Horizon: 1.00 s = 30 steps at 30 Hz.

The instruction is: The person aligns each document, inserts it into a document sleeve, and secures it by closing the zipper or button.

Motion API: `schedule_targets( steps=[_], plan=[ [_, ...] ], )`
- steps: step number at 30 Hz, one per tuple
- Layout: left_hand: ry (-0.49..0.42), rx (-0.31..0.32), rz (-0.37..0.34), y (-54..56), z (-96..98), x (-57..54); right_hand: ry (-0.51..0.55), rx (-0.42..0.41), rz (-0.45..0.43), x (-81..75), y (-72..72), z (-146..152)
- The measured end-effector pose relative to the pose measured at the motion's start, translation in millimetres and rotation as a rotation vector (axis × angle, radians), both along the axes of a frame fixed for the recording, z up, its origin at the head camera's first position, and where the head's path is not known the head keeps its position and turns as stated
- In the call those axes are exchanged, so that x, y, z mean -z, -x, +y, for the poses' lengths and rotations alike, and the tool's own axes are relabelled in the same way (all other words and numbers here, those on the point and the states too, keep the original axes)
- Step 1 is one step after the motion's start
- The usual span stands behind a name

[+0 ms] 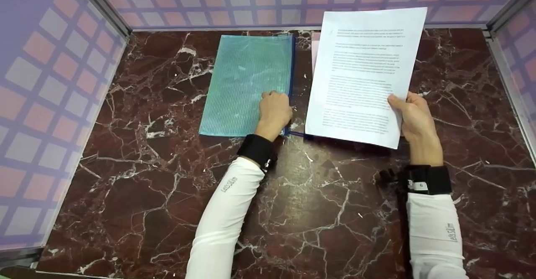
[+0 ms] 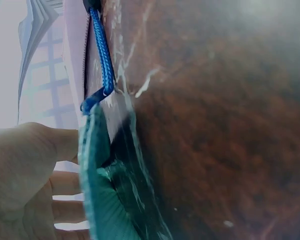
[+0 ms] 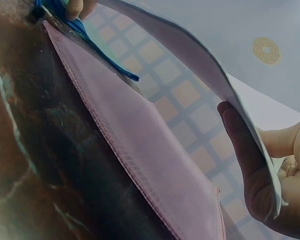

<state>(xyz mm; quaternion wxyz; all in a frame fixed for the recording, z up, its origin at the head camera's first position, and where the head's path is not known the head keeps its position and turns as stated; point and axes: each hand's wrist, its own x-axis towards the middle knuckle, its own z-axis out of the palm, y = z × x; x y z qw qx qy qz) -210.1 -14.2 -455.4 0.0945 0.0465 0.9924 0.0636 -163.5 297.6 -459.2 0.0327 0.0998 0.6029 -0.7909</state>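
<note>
A green mesh zip pouch (image 1: 243, 78) with a blue zipper edge lies on the table, left of centre. My left hand (image 1: 274, 110) grips this pouch by its blue-edged right side, fingers curled. In the left wrist view the green edge (image 2: 92, 170) stands lifted beside the fingers, a blue zipper cord (image 2: 104, 55) above it. A thin stack of printed white sheets (image 1: 364, 73) is held up tilted by my right hand (image 1: 418, 117), thumb on the printed face and fingers behind. Beneath the sheets lies a pink mesh pouch (image 3: 140, 140), mostly hidden in the head view.
The table (image 1: 167, 212) has a dark red marbled top with white veins. Checked panels (image 1: 259, 2) close off its back and both sides. The sheets hang over the table's right half, near the back panel.
</note>
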Motion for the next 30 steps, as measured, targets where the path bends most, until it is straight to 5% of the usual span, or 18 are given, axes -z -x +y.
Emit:
schedule_targets(
  steps=[10, 18, 26, 30],
  plan=[
    [-0.11, 0.017, 0.031, -4.0, -16.4, -1.8, 0.004, -0.009, -0.013, 0.2, -0.1, 0],
    [-0.07, 0.013, 0.104, -5.0, -18.2, 1.3, -0.013, -0.004, -0.01, 2.3, 0.3, 0],
    [0.002, -0.008, 0.077, -2.6, -8.2, 1.0, 0.007, -0.018, 0.004, 4.4, 0.9, 0],
    [-0.011, -0.009, 0.118, -2.2, -9.5, 2.4, 0.031, -0.023, 0.012, 4.8, 1.4, 0]
  ],
)
